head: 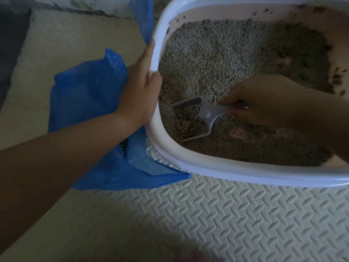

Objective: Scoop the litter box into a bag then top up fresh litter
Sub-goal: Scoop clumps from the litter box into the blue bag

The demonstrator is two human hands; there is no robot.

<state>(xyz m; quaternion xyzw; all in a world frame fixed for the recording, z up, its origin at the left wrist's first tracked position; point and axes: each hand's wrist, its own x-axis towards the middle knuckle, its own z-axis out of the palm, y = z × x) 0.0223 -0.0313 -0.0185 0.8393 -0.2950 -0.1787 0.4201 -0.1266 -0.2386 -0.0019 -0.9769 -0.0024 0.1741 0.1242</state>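
Note:
A white litter box (217, 168) fills the upper right, with grey granular litter (217, 59) inside. My right hand (260, 99) grips the handle of a grey scoop (196, 114), whose head is dug into the litter near the box's left wall and holds granules. My left hand (140, 87) holds the box's left rim, thumb over the inner edge and fingers along the outside. A blue plastic bag (86, 95) lies open on the floor just left of the box, under my left forearm. Some dark litter shows inside the bag's mouth.
The box stands on a white foam mat (245, 214) with a raised tread pattern. Pale concrete floor (62, 48) lies to the left. A dark strip runs along the far left edge. Dried clumps stick to the box's far right inner wall (340, 76).

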